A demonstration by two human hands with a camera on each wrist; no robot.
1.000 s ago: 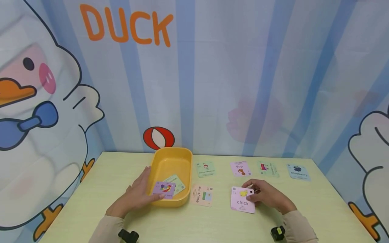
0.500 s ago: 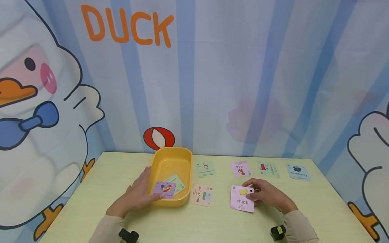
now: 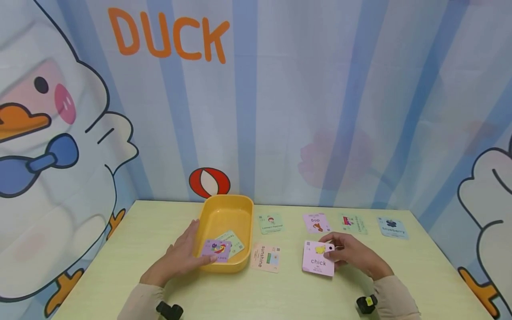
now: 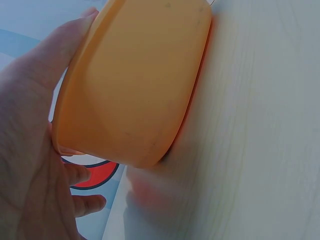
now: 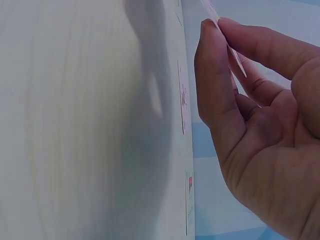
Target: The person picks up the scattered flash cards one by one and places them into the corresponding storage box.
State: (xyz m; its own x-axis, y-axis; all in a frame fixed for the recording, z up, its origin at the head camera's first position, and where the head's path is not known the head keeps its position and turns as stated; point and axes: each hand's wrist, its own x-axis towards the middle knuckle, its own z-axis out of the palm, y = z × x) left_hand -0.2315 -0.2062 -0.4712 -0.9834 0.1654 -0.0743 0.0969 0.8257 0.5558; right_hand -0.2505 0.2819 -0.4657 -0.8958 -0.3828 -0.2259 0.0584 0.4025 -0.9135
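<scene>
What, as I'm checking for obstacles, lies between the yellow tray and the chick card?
In the head view: the sunshine card, nearer the yellow tray, then bare tabletop up to the chick card pinched in the right hand.

Room lies above the flat sunshine card (image 3: 266,257), but the yellow tray (image 3: 229,267) blocks low passage leftward.

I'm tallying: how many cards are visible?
8: chick card in right hand; purple, green cards in tray; Lantern Festival, dog, red-pictured, blueberry, sunshine cards on table. Others may be hidden.
</scene>
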